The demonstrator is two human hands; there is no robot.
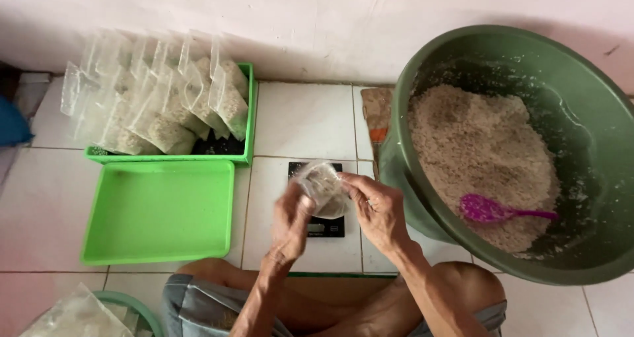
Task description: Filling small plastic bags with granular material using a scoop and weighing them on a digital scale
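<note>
Both the left hand (290,221) and the right hand (378,208) hold one small bag (321,186) above the scale (323,226), many filled bags (165,99) stand at ten o'clock, much grain (482,152) remains at two o'clock.

arms: mine are bare to the elbows, no sleeves
right hand (378,210): I see a ring on one finger
shorts (198,307): grey-blue denim, hems at my knees

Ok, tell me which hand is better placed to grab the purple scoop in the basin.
Right, probably. The right hand is on the side of the green basin, where the purple scoop lies on the grain with its handle pointing away. The left hand is farther off. Both hands grip the small clear bag above the scale.
</note>
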